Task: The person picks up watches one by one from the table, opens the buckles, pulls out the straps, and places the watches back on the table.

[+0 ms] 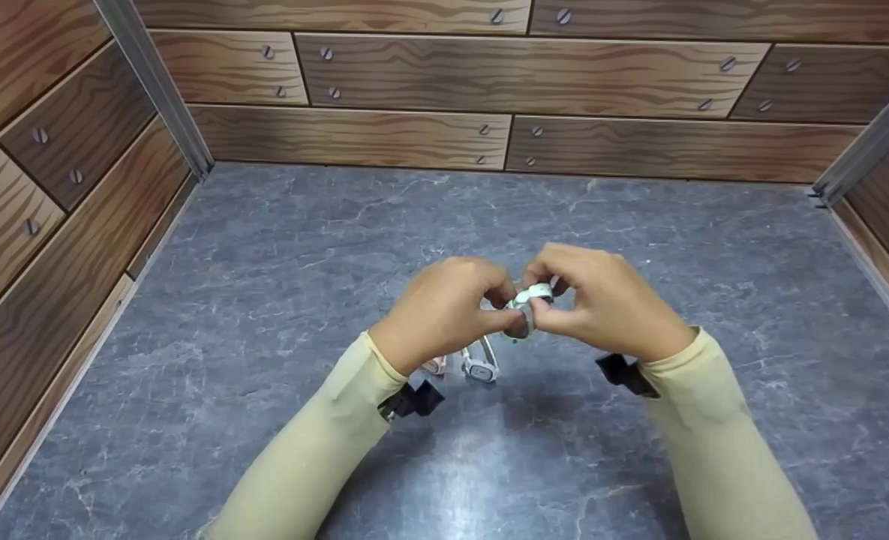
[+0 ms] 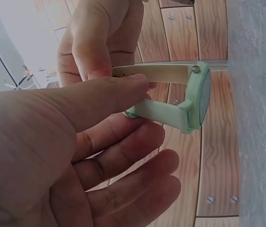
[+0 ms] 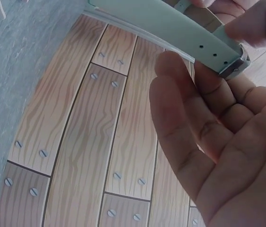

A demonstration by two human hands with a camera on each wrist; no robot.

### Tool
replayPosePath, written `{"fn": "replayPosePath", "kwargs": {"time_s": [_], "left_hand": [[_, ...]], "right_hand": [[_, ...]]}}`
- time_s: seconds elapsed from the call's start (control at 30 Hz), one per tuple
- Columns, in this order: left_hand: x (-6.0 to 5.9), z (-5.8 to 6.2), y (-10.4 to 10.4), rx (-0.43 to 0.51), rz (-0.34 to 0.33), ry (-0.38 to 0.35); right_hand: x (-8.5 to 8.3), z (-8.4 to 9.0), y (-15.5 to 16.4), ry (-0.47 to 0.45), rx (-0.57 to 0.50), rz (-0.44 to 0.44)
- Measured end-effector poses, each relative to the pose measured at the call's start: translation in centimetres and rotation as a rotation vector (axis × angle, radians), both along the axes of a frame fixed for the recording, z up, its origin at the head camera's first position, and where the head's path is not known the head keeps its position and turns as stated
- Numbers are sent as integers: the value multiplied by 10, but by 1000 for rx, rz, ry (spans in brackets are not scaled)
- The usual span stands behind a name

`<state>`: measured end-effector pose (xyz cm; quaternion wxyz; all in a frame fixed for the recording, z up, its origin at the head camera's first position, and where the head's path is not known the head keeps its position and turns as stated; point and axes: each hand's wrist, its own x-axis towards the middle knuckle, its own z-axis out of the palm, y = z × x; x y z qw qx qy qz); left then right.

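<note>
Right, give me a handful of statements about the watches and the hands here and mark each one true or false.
1. Both hands hold the mint green watch by its strap. True: the left hand and the right hand pinch it between them above the table.
2. The held watch is red. False: it is pale mint green.
3. A white watch lies on the table below the hands. True.
4. The table top is bare wood. False: it is grey and marbled; the wood pattern is on the walls.
5. The strap has punched holes. True: the right wrist view shows them on the strap.
6. The left hand rests flat on the table. False: it is raised, holding the strap.
</note>
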<state>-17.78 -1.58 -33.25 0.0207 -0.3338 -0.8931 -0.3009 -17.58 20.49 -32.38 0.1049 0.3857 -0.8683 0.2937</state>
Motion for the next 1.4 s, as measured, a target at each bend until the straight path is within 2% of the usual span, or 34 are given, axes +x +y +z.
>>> {"fn": "replayPosePath", "kwargs": {"time_s": [0.3,0.5,0.6,0.73,0.93,1.17,1.3,1.4], "left_hand": [[-1,0,-3,-53,-1,-56],[0,0,-3,-95,-30,-89],[-1,1,-3,-86,-19,-32],[-1,5,-4,-23,-2,102],[2,8,-7,72,-40,236],[1,9,-6,71,-30,269],[2,8,-5,77,-14,242],[3,8,-4,86,-2,225]], "right_hand": [[1,3,3,8,-51,18],[0,3,3,13,-46,19],[0,3,3,-7,-63,52],[1,5,4,-7,-123,92],[3,8,3,-17,-166,97],[3,10,4,-23,-183,54],[2,9,3,-12,-169,46],[2,8,3,30,-142,40]]}}
